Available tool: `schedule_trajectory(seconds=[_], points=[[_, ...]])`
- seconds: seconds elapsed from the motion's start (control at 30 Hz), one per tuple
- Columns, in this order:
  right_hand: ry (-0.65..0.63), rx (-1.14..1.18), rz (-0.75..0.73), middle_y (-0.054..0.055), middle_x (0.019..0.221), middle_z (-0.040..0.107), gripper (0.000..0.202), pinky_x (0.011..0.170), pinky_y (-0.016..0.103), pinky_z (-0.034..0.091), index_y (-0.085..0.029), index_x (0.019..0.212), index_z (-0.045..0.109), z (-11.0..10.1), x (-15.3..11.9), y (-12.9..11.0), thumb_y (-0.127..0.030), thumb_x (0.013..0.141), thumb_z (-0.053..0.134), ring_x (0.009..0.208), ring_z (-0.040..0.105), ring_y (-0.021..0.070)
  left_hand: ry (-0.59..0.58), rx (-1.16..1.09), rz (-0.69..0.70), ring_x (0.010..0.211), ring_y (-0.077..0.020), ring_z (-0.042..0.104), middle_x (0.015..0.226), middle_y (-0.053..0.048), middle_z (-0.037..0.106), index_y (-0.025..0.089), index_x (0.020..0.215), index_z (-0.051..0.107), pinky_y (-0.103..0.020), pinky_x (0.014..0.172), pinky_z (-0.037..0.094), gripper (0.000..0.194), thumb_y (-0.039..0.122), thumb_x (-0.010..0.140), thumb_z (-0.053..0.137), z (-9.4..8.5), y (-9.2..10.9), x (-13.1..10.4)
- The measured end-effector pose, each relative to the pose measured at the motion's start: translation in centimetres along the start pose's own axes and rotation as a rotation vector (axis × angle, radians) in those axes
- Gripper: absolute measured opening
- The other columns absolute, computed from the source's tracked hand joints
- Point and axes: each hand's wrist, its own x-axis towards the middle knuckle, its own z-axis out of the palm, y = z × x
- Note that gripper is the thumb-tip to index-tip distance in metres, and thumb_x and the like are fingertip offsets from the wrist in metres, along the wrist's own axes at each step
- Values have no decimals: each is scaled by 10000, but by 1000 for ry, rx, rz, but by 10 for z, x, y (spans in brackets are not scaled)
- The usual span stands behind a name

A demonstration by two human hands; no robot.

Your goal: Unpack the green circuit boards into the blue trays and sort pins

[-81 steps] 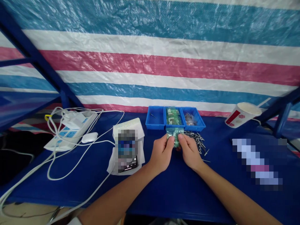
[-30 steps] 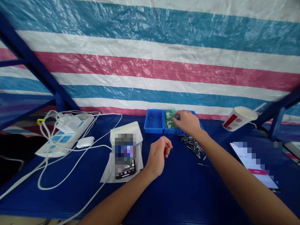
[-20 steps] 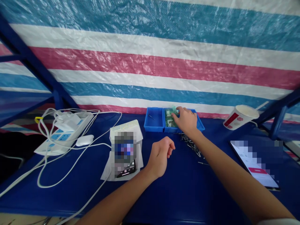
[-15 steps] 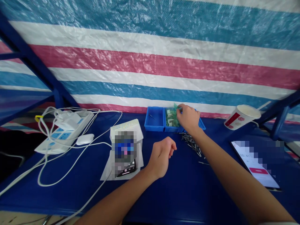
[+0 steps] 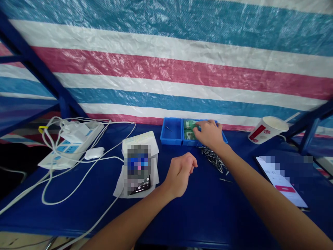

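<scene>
My right hand [image 5: 210, 133] is over the right part of the blue trays, its thumb and fingers apart and nothing seen between them. Beside its thumb, small green packets [image 5: 189, 129] lie in the middle tray. The left blue tray [image 5: 171, 139] has one thin metal piece in it. My left hand [image 5: 181, 173] rests above the blue table, fingers curled in; whatever it may hold is hidden. Just below my right wrist lies a pile of metal rivets [image 5: 214, 160], with a single one [image 5: 225, 180] apart from it.
A phone [image 5: 142, 187] lies on white paper at the left. Behind it are a white power strip [image 5: 62, 151], loose cables and a white case [image 5: 94, 153]. A paper cup [image 5: 266, 130] and a lit tablet [image 5: 282, 182] are on the right.
The green packet that stood up at my right fingertips now lies low in the tray. My right hand has opened and dropped slightly. The left hand has barely moved.
</scene>
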Motion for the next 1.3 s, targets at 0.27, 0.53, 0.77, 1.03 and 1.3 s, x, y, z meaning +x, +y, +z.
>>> schedule_trajectory(seconds=[0.27,0.53,0.77,1.03,1.3], points=[[-8,-83,-72,137,1173,722,435,1033,664,269,-198,1078,741,9,-1,-5,-484,981,427,1174,536,383,-15,28,7,567,-118,461,608,21,476,169,765,589,-283,590,357,589,588,1031,271,0,-1,0],[-22,-100,-118,175,1356,615,519,1058,680,255,-165,1115,729,11,-3,-3,-542,981,398,1288,436,408,-49,81,22,585,-124,482,622,17,491,175,775,594,-287,608,371,552,544,1039,279,0,-3,0],[102,-16,-69,179,1476,520,496,1047,690,286,-191,1345,595,7,-6,-2,-483,980,428,1337,405,418,-95,148,20,585,-125,493,621,23,498,179,773,596,-287,616,369,493,461,1043,295,-1,0,1],[-225,103,-245,39,995,738,184,765,347,516,-240,961,708,-72,-96,38,-239,910,531,869,692,220,-103,210,-47,565,-120,486,586,38,476,174,738,590,-275,593,351,399,408,1005,408,2,6,3],[-293,3,-291,58,1029,710,286,766,424,560,-270,1042,687,-42,-171,80,-113,851,544,899,691,260,-136,192,-99,575,-129,494,590,33,477,177,741,585,-275,596,365,434,445,1009,375,6,3,2]])
